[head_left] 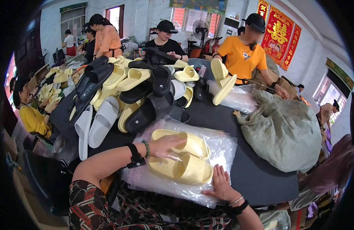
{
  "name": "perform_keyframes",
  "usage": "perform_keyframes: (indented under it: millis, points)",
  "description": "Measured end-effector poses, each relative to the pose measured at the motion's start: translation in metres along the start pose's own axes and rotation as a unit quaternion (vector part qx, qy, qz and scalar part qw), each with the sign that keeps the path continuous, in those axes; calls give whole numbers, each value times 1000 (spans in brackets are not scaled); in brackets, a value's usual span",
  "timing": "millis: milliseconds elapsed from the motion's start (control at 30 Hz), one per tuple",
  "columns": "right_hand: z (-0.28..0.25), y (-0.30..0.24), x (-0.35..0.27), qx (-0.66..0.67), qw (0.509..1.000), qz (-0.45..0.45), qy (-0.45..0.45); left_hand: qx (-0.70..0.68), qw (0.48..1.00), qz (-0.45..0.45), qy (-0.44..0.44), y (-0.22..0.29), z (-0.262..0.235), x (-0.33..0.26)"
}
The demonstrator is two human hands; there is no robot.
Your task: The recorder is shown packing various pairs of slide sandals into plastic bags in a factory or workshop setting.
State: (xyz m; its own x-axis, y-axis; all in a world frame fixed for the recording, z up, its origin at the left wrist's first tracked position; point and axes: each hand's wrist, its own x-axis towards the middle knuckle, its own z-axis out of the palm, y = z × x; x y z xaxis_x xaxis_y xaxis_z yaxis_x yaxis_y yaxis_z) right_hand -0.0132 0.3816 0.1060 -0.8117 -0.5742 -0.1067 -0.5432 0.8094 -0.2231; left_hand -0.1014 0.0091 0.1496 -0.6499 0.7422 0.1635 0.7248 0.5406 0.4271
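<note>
A pair of pale yellow slide slippers point(186, 168) lies side by side on a stack of clear plastic bags point(146, 178) at the table's near edge. I cannot tell whether the pair is inside the top bag or on it. My left hand point(166, 145) reaches over the far slipper with its fingers stretched out, touching it between heel and strap. Beside the toe of the near slipper, my right hand point(222, 184) rests flat on the plastic, fingers spread, holding nothing.
A tall heap of yellow, black and grey slippers point(142, 86) covers the table's far left. On the right sits a bulging greenish sack point(280, 130). Across the table, a person in orange point(242, 57) holds yellow slippers point(223, 82) above more clear bags point(236, 100). Several other people work around.
</note>
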Motion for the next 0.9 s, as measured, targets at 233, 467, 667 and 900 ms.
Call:
perform_keyframes:
  millis: [233,467,667,900]
  points:
    - [-4,-3,-2,-11,1000,1,10,97,991,-64,-64,1,21,41]
    - [2,-8,-3,3,1000,-10,21,38,997,-58,44,0,54,43]
    - [2,-8,-6,14,1000,15,-17,9,985,97,139,-8,30,2]
    - [-16,-2,-2,-4,1000,18,-15,-34,980,-141,138,1,-59,-112]
